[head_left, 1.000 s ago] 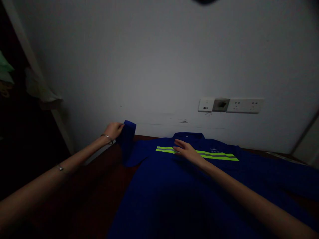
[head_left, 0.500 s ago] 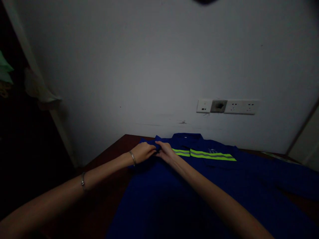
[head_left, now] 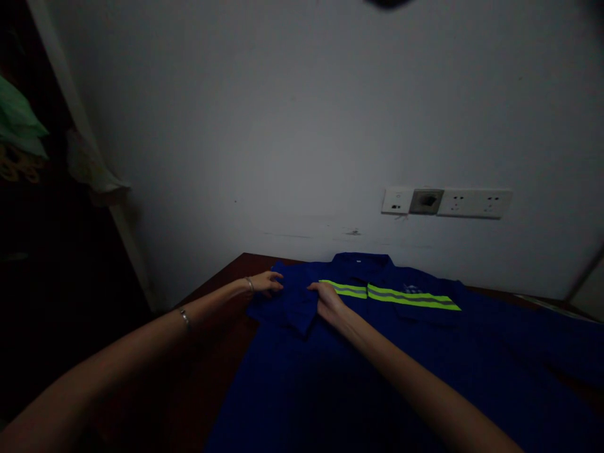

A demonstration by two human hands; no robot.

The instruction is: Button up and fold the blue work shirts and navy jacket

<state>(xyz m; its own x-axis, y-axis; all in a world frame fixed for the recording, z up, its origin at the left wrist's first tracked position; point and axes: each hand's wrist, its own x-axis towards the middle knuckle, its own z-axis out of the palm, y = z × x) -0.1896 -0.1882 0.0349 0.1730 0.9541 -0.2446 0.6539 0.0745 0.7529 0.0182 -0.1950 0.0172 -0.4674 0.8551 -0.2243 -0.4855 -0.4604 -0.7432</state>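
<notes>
A blue work shirt (head_left: 358,365) with a yellow-green reflective stripe (head_left: 406,294) lies flat on a dark wooden table (head_left: 217,327), collar toward the wall. Its left sleeve (head_left: 287,305) is folded in over the chest. My left hand (head_left: 267,283) rests at the sleeve's outer fold near the shoulder, fingers curled on the cloth. My right hand (head_left: 326,300) presses on the sleeve's end beside the stripe, fingers bent over the fabric edge. Bracelets ring my left wrist and forearm.
A white wall stands right behind the table, with a row of sockets (head_left: 446,202) above the shirt. To the left is a dark opening with pale and green cloth (head_left: 19,119) hanging. The table's left corner (head_left: 243,257) is close to my left hand.
A second ago my left hand held the sleeve up at the left. It has since laid the sleeve across the chest, and both hands now rest on the folded sleeve, slightly apart.
</notes>
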